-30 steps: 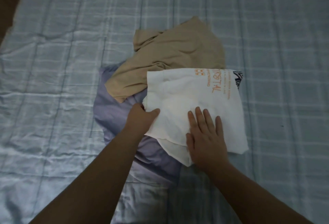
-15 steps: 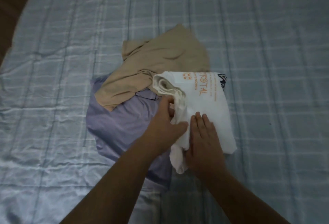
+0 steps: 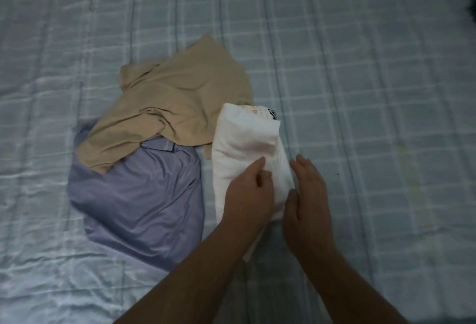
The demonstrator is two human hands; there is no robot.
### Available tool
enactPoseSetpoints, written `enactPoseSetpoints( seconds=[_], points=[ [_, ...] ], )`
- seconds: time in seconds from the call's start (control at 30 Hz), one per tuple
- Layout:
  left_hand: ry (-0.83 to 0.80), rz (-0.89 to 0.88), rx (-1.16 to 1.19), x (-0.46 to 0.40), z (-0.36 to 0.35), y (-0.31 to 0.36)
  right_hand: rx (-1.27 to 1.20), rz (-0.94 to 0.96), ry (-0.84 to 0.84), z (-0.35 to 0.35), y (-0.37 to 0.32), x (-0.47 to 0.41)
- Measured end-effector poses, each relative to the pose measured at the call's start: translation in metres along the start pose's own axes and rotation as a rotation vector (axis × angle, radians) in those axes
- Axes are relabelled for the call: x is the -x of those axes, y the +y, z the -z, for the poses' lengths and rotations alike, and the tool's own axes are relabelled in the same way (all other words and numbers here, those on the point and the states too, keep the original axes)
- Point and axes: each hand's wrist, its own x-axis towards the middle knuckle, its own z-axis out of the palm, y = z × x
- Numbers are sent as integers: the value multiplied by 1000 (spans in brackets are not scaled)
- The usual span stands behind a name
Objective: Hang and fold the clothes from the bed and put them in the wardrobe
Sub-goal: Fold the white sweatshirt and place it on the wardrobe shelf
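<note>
A white T-shirt [image 3: 244,143] with orange print lies folded into a narrow strip on the bed, right of the clothes pile. My left hand [image 3: 248,194] rests on its near end, fingers pressing the cloth. My right hand [image 3: 307,194] stands edge-on against the strip's right side, fingers straight and together. A crumpled beige garment [image 3: 177,102] lies at the pile's far side, partly over a lilac shirt [image 3: 139,194] spread to the left. The near end of the white T-shirt is hidden under my left hand and forearm.
A pale blue checked bedspread [image 3: 373,91] covers the whole view, wrinkled at the left. A dark object [image 3: 472,8] shows at the far right edge.
My left hand has folded the left half of the white T-shirt over to the right, so the shirt is now a narrow strip. My right hand has slid off it to its right side.
</note>
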Motion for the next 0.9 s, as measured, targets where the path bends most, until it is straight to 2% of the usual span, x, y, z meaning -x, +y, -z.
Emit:
enactPoseSetpoints(
  seconds=[0.1,0.17,0.27,0.33,0.43,0.53,0.6,0.67,0.7,0.8,0.9],
  points=[
    [-111,57,277,0,12,-1,8,164,-44,-8,-16,-14],
    [-152,124,435,-9,23,-2,61,188,-102,-21,-20,-11],
    [-133,142,548,-26,40,-7,295,197,-253,-41,-5,5],
    [-66,-28,397,-32,52,-12,414,180,-335,-46,6,8],
    [9,-443,-159,-41,74,-20,476,146,-359,-47,10,5],
    [-95,-767,-516,-64,88,-28,517,184,-365,-48,7,7],
    [-151,-908,-761,-77,91,-33,519,199,-370,-47,6,8],
    [-149,-993,-987,-89,94,-33,516,206,-377,-48,7,7],
    [-147,-1023,-1026,-96,97,-32,509,207,-377,-48,8,7],
    [-202,-1045,-1028,-123,100,-31,466,193,-369,-49,13,6],
    [-281,-949,-1019,-149,92,-33,441,187,-382,-52,18,7]
  ],
)
